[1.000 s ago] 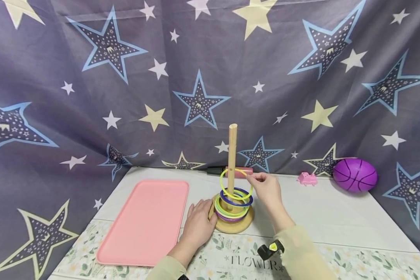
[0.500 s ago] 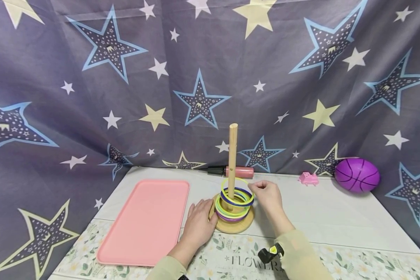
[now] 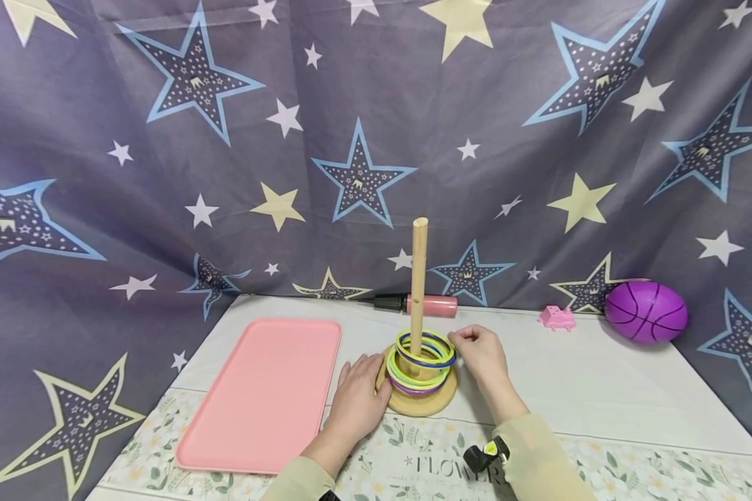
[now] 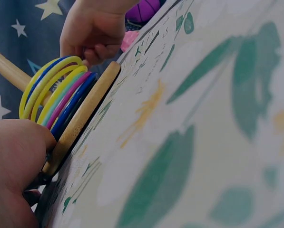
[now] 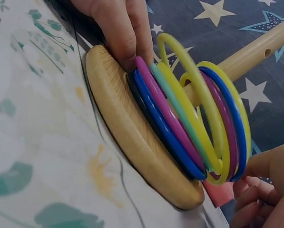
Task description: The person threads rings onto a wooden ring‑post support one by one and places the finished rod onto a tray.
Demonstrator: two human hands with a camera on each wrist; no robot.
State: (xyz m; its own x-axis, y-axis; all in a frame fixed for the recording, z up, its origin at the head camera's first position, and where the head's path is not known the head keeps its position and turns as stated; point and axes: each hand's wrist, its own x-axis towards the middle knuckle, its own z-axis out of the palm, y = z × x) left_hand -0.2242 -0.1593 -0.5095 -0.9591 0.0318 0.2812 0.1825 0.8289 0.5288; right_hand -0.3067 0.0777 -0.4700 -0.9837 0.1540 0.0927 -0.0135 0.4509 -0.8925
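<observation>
A wooden peg (image 3: 418, 278) stands upright on a round wooden base (image 3: 421, 406). Coloured rings, among them a purple ring (image 5: 172, 114) and a dark blue ring (image 5: 165, 124), lie stacked around its foot. Higher on the pile, several rings sit tilted, with a yellow ring (image 5: 247, 128) outermost. The right hand (image 3: 484, 355) pinches that yellow ring at its right rim, thumb against forefinger; the exact contact is partly hidden. The left hand (image 3: 358, 395) rests at the base's left edge, fingers extended, its thumb by the lower rings.
A pink tray (image 3: 263, 396) lies left of the left hand. Behind the peg is a pink and black hand pump (image 3: 432, 305). A small pink toy (image 3: 558, 318) and a purple ball (image 3: 645, 311) sit at the back right, before the star-patterned cloth (image 3: 376, 90).
The right hand has lowered slightly, bringing the yellow ring from a steep tilt above the blue ring down onto the pile. The left hand keeps its place at the base.
</observation>
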